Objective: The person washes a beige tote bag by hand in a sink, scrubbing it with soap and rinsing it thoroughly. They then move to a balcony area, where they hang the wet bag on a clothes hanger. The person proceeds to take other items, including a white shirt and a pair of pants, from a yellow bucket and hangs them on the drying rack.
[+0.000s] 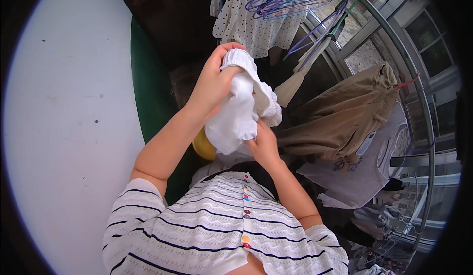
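Note:
A white garment with a gathered elastic band (229, 122), bunched up so I cannot tell its exact kind, hangs in front of my body between both hands. My left hand (213, 80) grips the elastic edge at its upper left, the fingers curled behind the cloth and the thumb inside. Lower down on the right, my right hand (265, 144) pinches the cloth near its bottom, with some fingers hidden. Below the garment, a rounded yellow thing (203, 144) shows partly; the cloth and my left arm cover the rest.
A curved metal rail (394, 38) runs along the right, carrying brown trousers (345, 117), a grey top (362, 176) and purple and blue hangers (290, 1). A polka-dot blouse (266, 28) hangs ahead. A white wall (74, 127) borders the left, above a green strip (145, 83).

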A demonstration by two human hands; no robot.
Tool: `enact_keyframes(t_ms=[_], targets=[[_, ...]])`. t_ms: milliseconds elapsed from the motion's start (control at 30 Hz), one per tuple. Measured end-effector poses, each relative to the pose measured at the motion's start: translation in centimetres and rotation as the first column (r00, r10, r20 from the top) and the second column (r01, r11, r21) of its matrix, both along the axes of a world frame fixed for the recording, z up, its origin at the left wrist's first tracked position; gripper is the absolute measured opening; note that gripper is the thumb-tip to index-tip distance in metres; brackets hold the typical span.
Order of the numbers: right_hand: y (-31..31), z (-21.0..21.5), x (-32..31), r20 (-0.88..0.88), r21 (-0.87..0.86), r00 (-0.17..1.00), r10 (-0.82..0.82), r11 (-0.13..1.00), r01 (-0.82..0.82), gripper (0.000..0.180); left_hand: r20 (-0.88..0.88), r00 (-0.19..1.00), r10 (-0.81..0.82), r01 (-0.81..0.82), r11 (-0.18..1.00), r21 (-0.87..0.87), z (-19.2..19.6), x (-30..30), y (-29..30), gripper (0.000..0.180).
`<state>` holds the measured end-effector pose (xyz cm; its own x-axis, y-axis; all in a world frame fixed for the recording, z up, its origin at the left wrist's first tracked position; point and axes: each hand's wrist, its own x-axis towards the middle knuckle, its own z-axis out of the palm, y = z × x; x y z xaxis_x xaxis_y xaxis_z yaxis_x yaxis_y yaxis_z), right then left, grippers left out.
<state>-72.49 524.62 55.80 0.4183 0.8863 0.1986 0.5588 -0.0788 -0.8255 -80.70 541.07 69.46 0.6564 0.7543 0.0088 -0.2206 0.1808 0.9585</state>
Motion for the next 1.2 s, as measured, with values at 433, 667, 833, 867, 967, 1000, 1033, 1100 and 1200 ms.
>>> enact_keyframes(t_ms=[433,667,833,867,967,1000,1033,1100,1200], targets=[[6.2,-8.0,1.0,-0.133,0.177,0.972,-0.191,0.961,0.213,0.030,-0.345,0.820,-0.457,0.562,0.757,0.333,1.3,-1.8,-1.9,0.042],[6.2,3.3,3.9,-0.048,-0.528,0.992,0.118,0.840,-0.125,0.027,-0.390,0.911,-0.130,0.238,0.941,0.242,-1.1,-3.9,4.1,0.032],[3.9,4.2,6.0,0.278,-0.138,0.961,0.003,0.990,0.037,0.021,-0.382,0.921,-0.077,0.189,0.946,0.264,-0.2,-4.6,5.6,0.033],[3.4,3.8,5.8,0.483,-0.070,0.875,-0.017,0.996,0.058,0.020,-0.360,0.931,-0.066,0.169,0.950,0.263,0.3,-4.7,6.2,0.033],[1.9,3.6,4.3,0.670,-0.158,0.738,0.083,0.987,0.033,0.023,-0.330,0.944,-0.006,0.103,0.955,0.277,0.2,-5.0,8.9,0.029],[1.4,4.0,4.0,0.621,-0.269,0.757,0.201,0.963,-0.035,0.023,-0.373,0.920,0.116,0.020,0.939,0.342,0.0,-4.7,9.6,0.028],[1.1,5.3,3.4,0.597,-0.341,0.753,0.276,0.937,-0.074,0.025,-0.403,0.886,0.229,-0.048,0.910,0.412,-0.2,-4.6,10.3,0.028],[0.4,8.1,2.3,0.536,-0.477,0.738,0.410,0.868,-0.136,0.028,-0.389,0.867,0.312,-0.082,0.859,0.506,-1.2,-4.7,11.5,0.029],[-0.2,10.6,3.2,0.572,-0.347,0.729,0.375,0.916,-0.200,0.017,-0.425,0.644,0.636,-0.033,0.578,0.816,-2.3,-3.7,11.8,0.032]])
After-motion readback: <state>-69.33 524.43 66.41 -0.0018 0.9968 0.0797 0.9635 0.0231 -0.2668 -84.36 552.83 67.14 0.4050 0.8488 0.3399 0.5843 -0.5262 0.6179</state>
